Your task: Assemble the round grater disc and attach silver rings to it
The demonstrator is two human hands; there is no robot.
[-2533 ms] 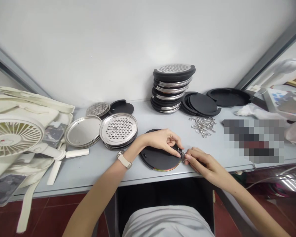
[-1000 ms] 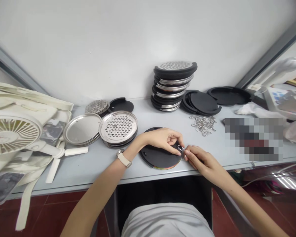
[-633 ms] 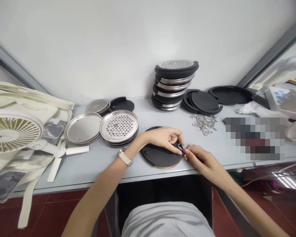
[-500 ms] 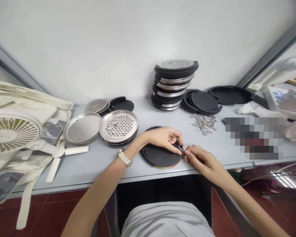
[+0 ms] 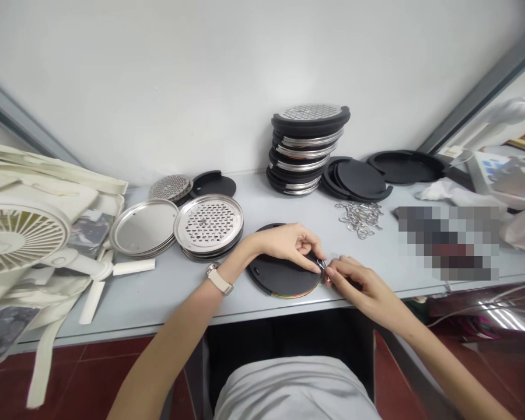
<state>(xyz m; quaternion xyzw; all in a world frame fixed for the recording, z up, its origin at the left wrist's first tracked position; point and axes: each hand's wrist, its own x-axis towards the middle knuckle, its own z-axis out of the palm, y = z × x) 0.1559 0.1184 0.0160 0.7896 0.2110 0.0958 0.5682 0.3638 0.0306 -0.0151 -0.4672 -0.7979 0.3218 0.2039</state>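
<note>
A small shiny metal wire clip [image 5: 322,265] sits at the right edge of a round black disc [image 5: 284,274] lying on the table. My left hand [image 5: 291,244] rests over the disc, its thumb and fingers closed about the clip's near end. From the right, my right hand [image 5: 354,281] pinches the same clip between thumb and fingertips. Part of the clip is hidden by the fingers. Along the disc's front rim runs a thin, coloured shiny edge. A loose heap of similar wire clips [image 5: 359,218] lies beyond my right hand.
Perforated metal grater discs [image 5: 209,224] and plain metal discs [image 5: 144,227] are stacked at left. Behind stands a tall stack of black-rimmed graters [image 5: 308,149], beside black round holders [image 5: 361,178]. A white fan [image 5: 21,236] and cream bags occupy the far left.
The clip has turned slightly between my fingertips at the disc's edge. Both hands stay almost in place, and the view has shifted a little.
</note>
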